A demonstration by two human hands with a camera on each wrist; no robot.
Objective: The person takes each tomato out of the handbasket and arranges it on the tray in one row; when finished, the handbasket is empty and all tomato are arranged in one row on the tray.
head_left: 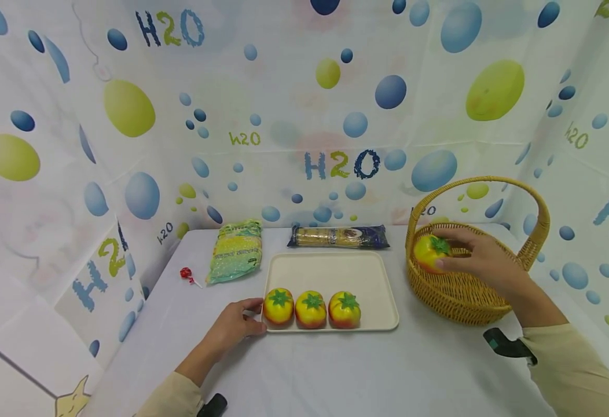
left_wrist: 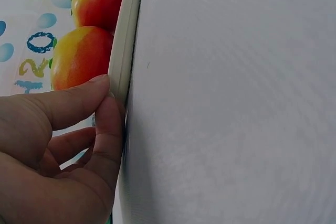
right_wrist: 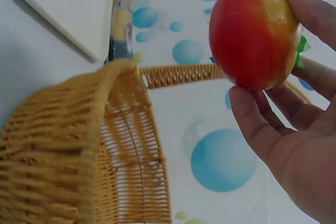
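My right hand [head_left: 479, 258] holds a yellow-and-red persimmon [head_left: 430, 253] with a green leafy top over the mouth of a wicker basket [head_left: 452, 301]. In the right wrist view the fingertips grip that persimmon [right_wrist: 257, 35] from its sides, above the basket rim [right_wrist: 121, 72]. My left hand [head_left: 234, 324] pinches the near left corner of a cream tray [head_left: 330, 272] between thumb and fingers, as the left wrist view shows at the tray edge [left_wrist: 122, 61]. Along the tray's near side sit three more persimmons [head_left: 311, 309] in a row.
Behind the tray lies a long dark-and-gold packet [head_left: 338, 236]. A green-and-yellow bag [head_left: 235, 252] and a red lollipop [head_left: 186, 273] are to the left. The basket's tall arched handle [head_left: 492, 179] rises around the right hand. Printed cloth walls [head_left: 283, 87] enclose the white table.
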